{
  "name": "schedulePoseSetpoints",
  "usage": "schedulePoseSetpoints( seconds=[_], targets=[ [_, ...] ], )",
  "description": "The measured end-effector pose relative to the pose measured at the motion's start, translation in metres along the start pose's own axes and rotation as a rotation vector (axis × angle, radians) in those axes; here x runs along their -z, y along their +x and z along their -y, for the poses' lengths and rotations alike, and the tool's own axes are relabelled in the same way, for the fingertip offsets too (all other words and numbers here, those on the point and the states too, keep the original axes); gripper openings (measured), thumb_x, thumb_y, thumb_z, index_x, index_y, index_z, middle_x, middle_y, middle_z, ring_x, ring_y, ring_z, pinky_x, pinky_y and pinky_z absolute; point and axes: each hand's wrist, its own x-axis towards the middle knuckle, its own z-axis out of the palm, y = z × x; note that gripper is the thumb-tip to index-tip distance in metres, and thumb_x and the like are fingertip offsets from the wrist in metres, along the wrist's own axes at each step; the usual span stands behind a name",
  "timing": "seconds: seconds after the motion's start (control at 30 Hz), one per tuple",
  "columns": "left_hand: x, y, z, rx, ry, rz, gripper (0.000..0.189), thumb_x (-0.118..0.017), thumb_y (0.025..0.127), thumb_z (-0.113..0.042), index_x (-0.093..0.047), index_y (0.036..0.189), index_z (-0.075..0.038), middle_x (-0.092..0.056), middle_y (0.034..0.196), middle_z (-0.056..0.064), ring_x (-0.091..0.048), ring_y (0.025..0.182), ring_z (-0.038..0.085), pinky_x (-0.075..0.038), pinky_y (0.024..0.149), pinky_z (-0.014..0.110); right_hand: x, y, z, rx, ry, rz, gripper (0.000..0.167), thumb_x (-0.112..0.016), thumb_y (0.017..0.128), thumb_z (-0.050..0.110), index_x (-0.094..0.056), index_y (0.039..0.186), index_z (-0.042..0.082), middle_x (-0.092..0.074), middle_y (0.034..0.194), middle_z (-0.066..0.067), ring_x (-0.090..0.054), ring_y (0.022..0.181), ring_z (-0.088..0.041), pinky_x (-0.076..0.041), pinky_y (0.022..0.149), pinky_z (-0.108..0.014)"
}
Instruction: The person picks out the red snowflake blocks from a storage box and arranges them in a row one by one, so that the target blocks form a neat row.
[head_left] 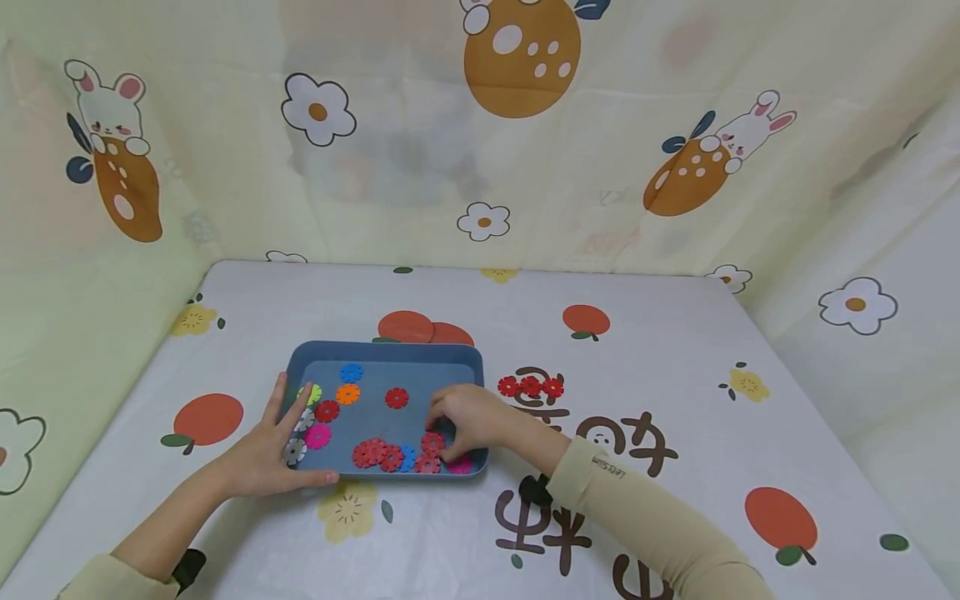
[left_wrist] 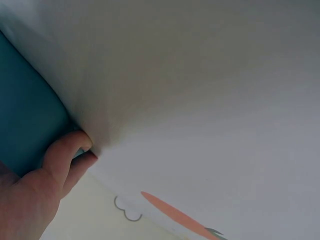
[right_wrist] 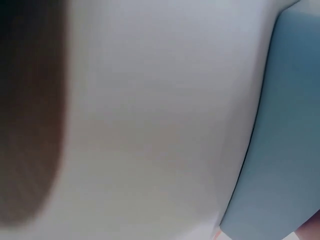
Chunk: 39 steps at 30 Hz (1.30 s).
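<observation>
A shallow blue-grey tray holds several snowflake building discs in red, blue, orange, pink, yellow-green and grey. My left hand rests on its front left corner, fingers spread and mostly straight, thumb along the front wall. In the left wrist view, fingers touch the tray's wall. My right hand reaches over the right wall, index finger and thumb bent around a red snowflake disc. Beside it lie more red discs and a blue disc. The right wrist view shows the tray's outer wall; the fingertips' contact is hidden.
Three red discs lie in a row on the tablecloth, right of the tray. Along the tray's left side sit a grey disc, a pink disc and an orange disc. A printed curtain hangs behind the table.
</observation>
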Motion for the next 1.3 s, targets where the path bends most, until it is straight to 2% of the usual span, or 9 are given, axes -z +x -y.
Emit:
schedulePoseSetpoints(
  seconds=[0.17,0.43,0.53,0.83,1.03,1.3],
  targets=[
    [0.000,-0.001,-0.001,0.011,0.005,0.011,0.120,-0.071,0.062,-0.063,-0.007,0.147,-0.006,0.013,0.147,0.027,-0.038,0.114,0.056,-0.052,0.070,0.049,0.001,0.002,0.002,0.039,-0.075,-0.004,0.032,-0.077,0.067,0.035,-0.072,0.092,0.016,-0.060,0.089,0.008,-0.054,0.083,-0.006,-0.045,0.074,-0.021],
    [0.001,0.000,-0.001,0.015,0.003,0.011,0.120,-0.071,0.062,-0.063,-0.007,0.147,-0.006,0.013,0.147,0.027,-0.038,0.114,0.056,-0.052,0.069,0.049,0.001,0.005,0.002,0.074,-0.111,-0.006,0.032,-0.078,0.065,0.038,-0.070,0.086,0.016,-0.059,0.083,0.009,-0.052,0.076,-0.004,-0.045,0.069,-0.018],
    [0.000,0.000,0.000,0.006,-0.001,0.007,0.121,-0.071,0.062,-0.063,-0.007,0.147,-0.006,0.012,0.147,0.027,-0.039,0.112,0.057,-0.053,0.068,0.048,-0.001,0.006,0.001,0.074,-0.095,-0.009,0.031,-0.078,0.065,0.038,-0.069,0.085,0.016,-0.058,0.082,0.010,-0.051,0.075,-0.004,-0.044,0.068,-0.018],
    [0.000,0.000,0.000,-0.004,-0.002,0.004,0.121,-0.071,0.062,-0.063,-0.007,0.147,-0.006,0.013,0.147,0.027,-0.038,0.113,0.057,-0.052,0.068,0.048,0.004,-0.001,-0.004,0.012,0.050,-0.039,0.030,-0.076,0.067,0.032,-0.068,0.089,0.014,-0.062,0.080,0.010,-0.051,0.073,-0.003,-0.044,0.064,-0.015],
    [0.001,-0.001,-0.001,-0.006,-0.005,0.003,0.121,-0.071,0.062,-0.062,-0.006,0.147,-0.006,0.014,0.147,0.027,-0.038,0.113,0.057,-0.052,0.068,0.048,0.013,-0.009,-0.009,0.018,0.081,-0.113,0.029,-0.075,0.067,0.029,-0.068,0.089,0.013,-0.063,0.079,0.010,-0.054,0.073,-0.006,-0.045,0.065,-0.016],
    [0.001,-0.001,-0.001,-0.001,-0.008,0.005,0.120,-0.071,0.062,-0.062,-0.006,0.147,-0.006,0.013,0.147,0.027,-0.036,0.115,0.057,-0.052,0.069,0.049,0.031,-0.028,-0.016,-0.041,0.089,-0.191,0.030,-0.074,0.068,0.027,-0.068,0.093,0.013,-0.064,0.085,0.009,-0.055,0.076,-0.008,-0.046,0.069,-0.022]
  ],
)
